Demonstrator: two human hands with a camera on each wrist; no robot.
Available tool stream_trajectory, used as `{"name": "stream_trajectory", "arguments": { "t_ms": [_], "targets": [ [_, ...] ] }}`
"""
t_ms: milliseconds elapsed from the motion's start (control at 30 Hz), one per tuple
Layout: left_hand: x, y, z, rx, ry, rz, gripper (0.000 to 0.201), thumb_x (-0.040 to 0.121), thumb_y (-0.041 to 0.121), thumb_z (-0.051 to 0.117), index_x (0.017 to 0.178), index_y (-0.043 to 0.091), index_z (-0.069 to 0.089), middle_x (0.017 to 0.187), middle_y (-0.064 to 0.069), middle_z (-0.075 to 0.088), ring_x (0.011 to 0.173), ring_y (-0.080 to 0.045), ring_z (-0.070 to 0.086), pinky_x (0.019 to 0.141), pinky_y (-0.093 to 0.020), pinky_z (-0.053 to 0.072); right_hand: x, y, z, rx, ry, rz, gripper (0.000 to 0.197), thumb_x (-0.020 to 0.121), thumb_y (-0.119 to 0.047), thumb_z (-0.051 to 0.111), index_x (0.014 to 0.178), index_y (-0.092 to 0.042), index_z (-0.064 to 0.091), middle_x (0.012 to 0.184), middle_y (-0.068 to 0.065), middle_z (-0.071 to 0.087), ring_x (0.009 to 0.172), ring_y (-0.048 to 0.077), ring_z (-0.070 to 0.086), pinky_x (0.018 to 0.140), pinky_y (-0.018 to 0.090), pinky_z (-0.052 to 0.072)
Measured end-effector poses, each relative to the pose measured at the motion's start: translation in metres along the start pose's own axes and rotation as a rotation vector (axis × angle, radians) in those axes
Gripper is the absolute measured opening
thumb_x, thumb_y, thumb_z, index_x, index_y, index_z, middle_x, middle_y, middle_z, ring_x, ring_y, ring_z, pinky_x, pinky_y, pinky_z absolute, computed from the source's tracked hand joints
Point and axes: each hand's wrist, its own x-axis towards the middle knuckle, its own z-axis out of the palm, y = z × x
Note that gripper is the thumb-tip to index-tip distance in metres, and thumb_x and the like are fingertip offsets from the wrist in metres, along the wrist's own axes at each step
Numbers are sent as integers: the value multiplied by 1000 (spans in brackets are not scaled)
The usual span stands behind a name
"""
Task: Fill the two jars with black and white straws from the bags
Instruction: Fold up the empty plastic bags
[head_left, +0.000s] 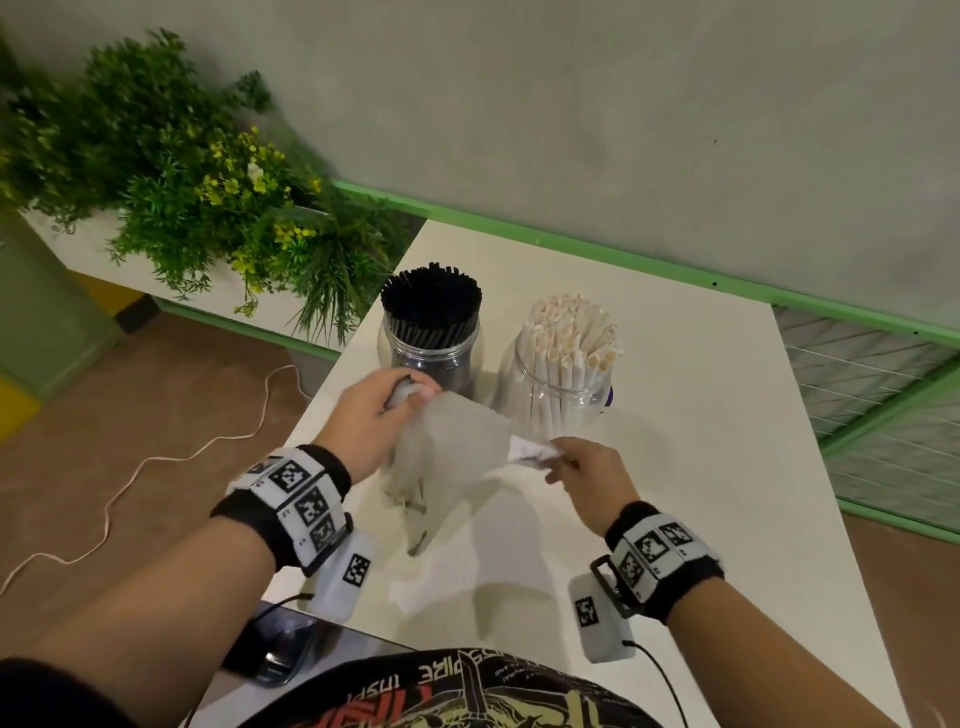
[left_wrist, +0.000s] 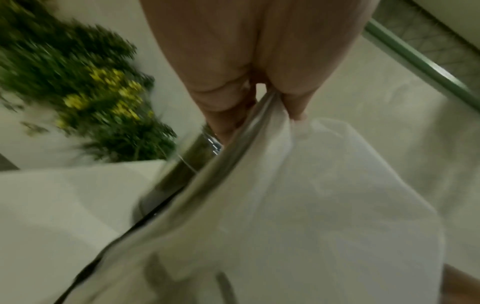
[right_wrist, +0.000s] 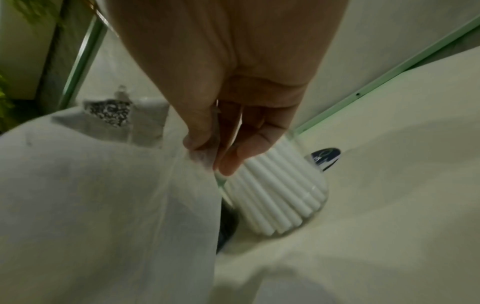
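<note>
Two clear jars stand at the back of the white table (head_left: 701, 415). The left jar (head_left: 430, 358) is packed with black straws (head_left: 431, 301); the right jar (head_left: 558, 400) holds white straws (head_left: 571, 332) (right_wrist: 272, 195). In front of them hangs a limp, see-through plastic bag (head_left: 457, 447) (left_wrist: 298, 205) (right_wrist: 91, 195), held above the table and looking empty. My left hand (head_left: 400, 397) (left_wrist: 262, 107) grips its bunched upper left corner. My right hand (head_left: 558, 457) (right_wrist: 207, 156) pinches the bag's right edge by a small white label (head_left: 527, 449).
A green plant with yellow flowers (head_left: 208, 187) fills a planter left of the table. A white cable (head_left: 171, 457) lies on the brown floor. A green rail (head_left: 623, 254) runs along the wall behind the table. A dark device (head_left: 270, 649) sits at the near left edge.
</note>
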Motion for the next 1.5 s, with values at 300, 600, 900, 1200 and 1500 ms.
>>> {"name": "stream_trajectory", "arguments": {
  "t_ms": [300,600,900,1200,1500],
  "targets": [
    [9,-25,-32,216,139,-141,18,95,32,53,86,18,58,84,-3,62,78,-20,56,65,-27,38,10,12,-51,80,334,167,22,99,-13,45,81,-15,58,74,3,59,56,12,54,51,10,38],
    [15,-72,-39,-437,464,-746,40,85,18,58,123,5,54,115,-17,61,93,-35,61,79,-42,53,-37,26,3,199,-3,189,26,92,-41,57,115,-28,52,102,-3,58,80,21,65,73,30,49],
    [-37,-90,-27,-545,413,-801,51,95,29,53,142,27,33,137,-8,48,108,-30,56,90,-46,48,-53,12,69,0,-335,137,89,74,-48,76,143,-30,23,136,-6,28,115,17,51,94,29,44],
    [-76,-108,13,-164,-310,-870,27,85,8,59,111,16,56,108,-6,64,104,-21,58,78,-33,45,-42,-3,127,200,-514,201,102,64,-35,86,138,-28,17,124,1,47,101,21,62,96,40,49],
    [-72,-104,37,-140,-296,-732,33,92,-4,46,124,-9,49,116,-21,60,98,-28,59,84,-31,49,-39,-23,137,337,-398,239,51,84,-16,71,125,-18,41,108,11,61,90,21,61,70,25,53]
  ]
}}
